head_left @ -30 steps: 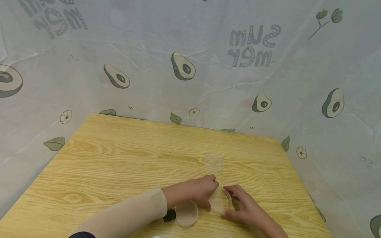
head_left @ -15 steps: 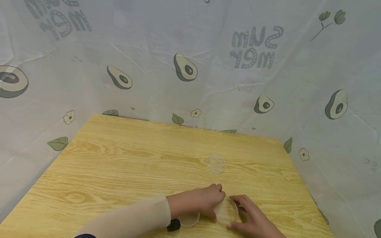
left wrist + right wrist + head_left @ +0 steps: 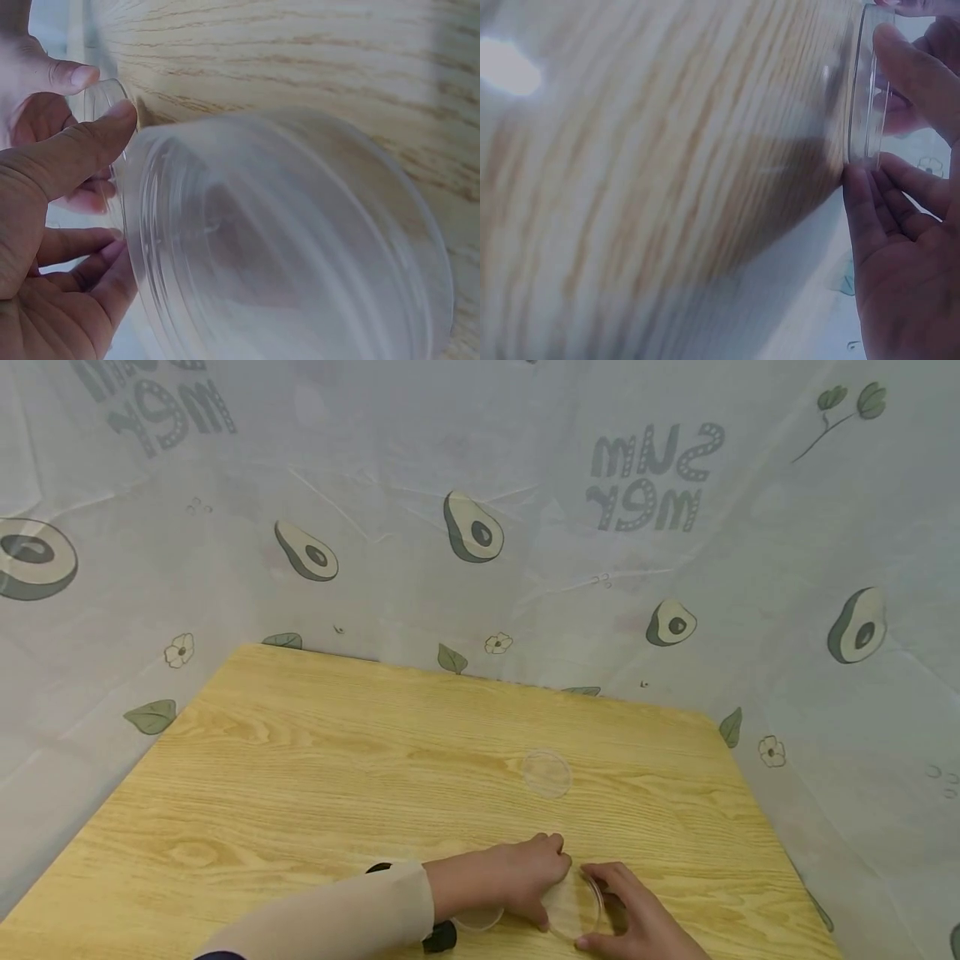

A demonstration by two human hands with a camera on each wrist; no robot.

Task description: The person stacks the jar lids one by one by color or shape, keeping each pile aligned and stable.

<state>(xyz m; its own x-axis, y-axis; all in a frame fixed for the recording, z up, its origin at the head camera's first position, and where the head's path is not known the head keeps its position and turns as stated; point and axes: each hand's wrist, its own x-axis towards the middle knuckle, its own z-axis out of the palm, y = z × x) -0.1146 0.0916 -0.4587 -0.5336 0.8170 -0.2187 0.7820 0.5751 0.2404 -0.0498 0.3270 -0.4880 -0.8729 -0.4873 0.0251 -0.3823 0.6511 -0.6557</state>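
Observation:
A clear, shallow round dish with a thin double rim, like a petri dish (image 3: pixel 573 906), stays low over the table between my hands. My left hand (image 3: pixel 528 877) grips its left edge, thumb near and fingers far. From the opposite side my right hand (image 3: pixel 630 910) holds the rim between thumb and fingertips; the right wrist view has the dish (image 3: pixel 866 97) edge-on. Partly covered by my left forearm is a clear round container (image 3: pixel 478 918). Large in the left wrist view, a clear container (image 3: pixel 300 225) with ridged bands stands in front of the left hand.
A flat clear disc (image 3: pixel 547 773) lies on the wood-grain table (image 3: pixel 360 752) beyond the hands. A black piece (image 3: pixel 440 937) shows beneath the left forearm. Behind the table hangs a pale sheet (image 3: pixel 390 585) printed with avocados.
The head view has shifted slightly, so both hands and the dish appear lower and further right. The dish's face shows more roundly now, while both hands keep their hold on it.

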